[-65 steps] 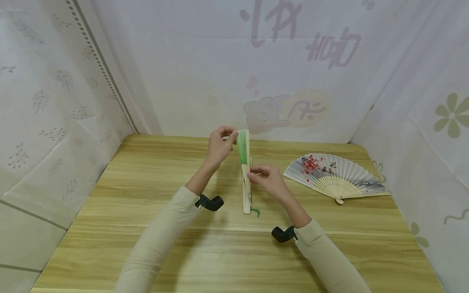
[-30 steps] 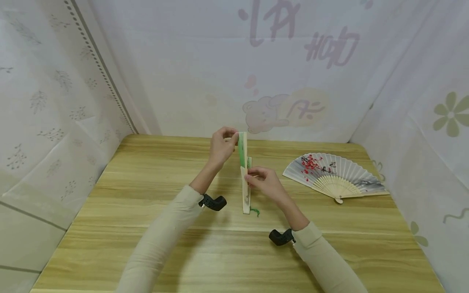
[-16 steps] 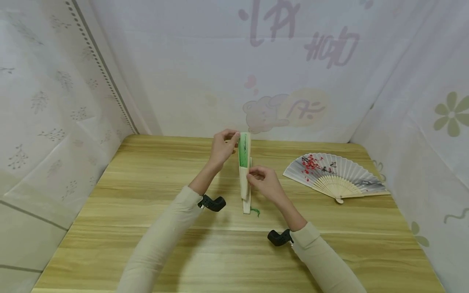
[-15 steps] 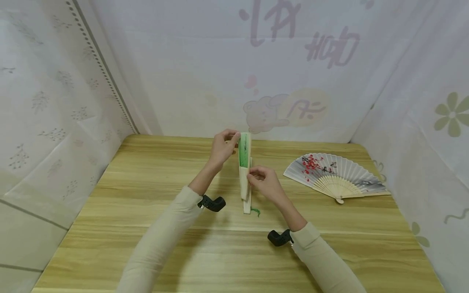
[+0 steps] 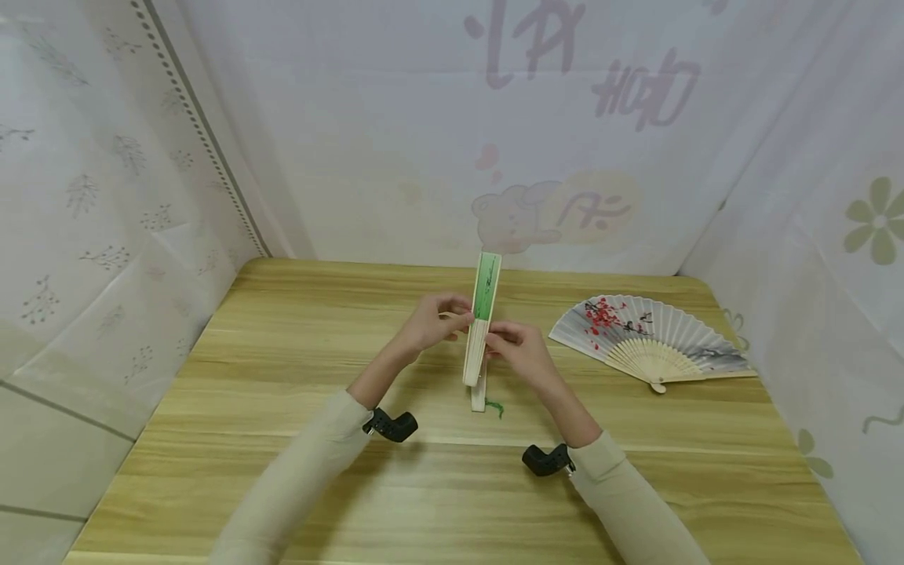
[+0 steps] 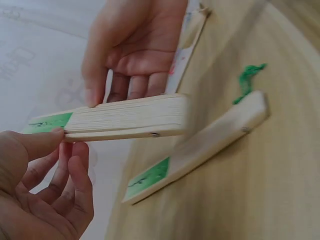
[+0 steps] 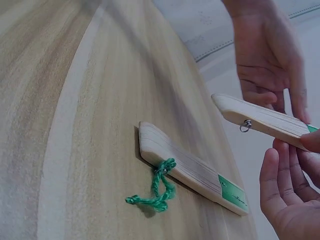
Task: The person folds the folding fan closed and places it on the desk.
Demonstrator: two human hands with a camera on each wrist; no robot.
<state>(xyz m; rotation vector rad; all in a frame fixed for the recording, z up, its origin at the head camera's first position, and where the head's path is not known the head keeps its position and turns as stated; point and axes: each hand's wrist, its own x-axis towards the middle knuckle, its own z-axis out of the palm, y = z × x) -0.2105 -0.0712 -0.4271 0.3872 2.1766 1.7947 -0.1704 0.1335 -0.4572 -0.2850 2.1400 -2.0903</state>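
Note:
A folded fan [image 5: 486, 287], green leaf at one end and pale ribs at the other, is held raised and tilted over the table's middle. My left hand [image 5: 432, 323] pinches one edge near where green meets ribs, its thumb on the side in the left wrist view. Opposite it, my right hand [image 5: 524, 355] pinches the other edge, its remaining fingers loosely bent. A metal rivet with a ring [image 7: 246, 125] shows at the rib end. Beneath lies a second folded green fan [image 7: 185, 162], partly hidden in the head view, with a green cord [image 7: 159, 192] at its pivot.
On the right of the wooden table [image 5: 282, 353] lies a spread white fan [image 5: 650, 337] with red blossoms and grey shading. Patterned curtains [image 5: 381, 157] enclose the back and both sides. Each wrist carries a black camera mount [image 5: 394, 424].
The held fan's rib end has come up off the lying fan, and its green face has turned into view. My left hand has slid from its top end down toward the middle.

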